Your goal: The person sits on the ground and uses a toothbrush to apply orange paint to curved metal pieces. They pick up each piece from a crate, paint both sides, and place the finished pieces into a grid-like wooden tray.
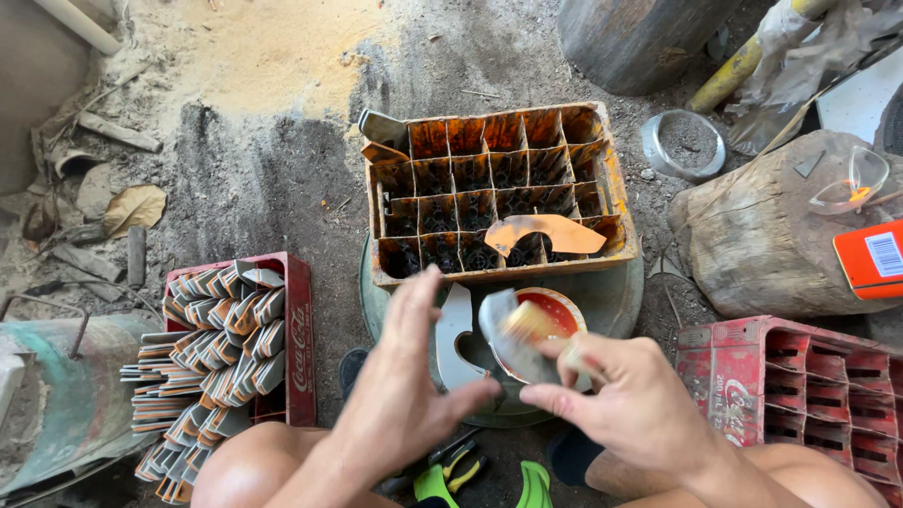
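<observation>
We've got our left hand (404, 395) open beside a curved metal piece (513, 343) while our right hand (625, 400) grips a brush (531, 322) over the paint bowl (555, 310), just below the orange crate (499, 188).

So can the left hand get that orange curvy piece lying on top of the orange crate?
Probably yes. The left hand is open and holds nothing, and the orange curved piece lies bare on top of the divided crate, just beyond it. Nothing stands between them.
</observation>
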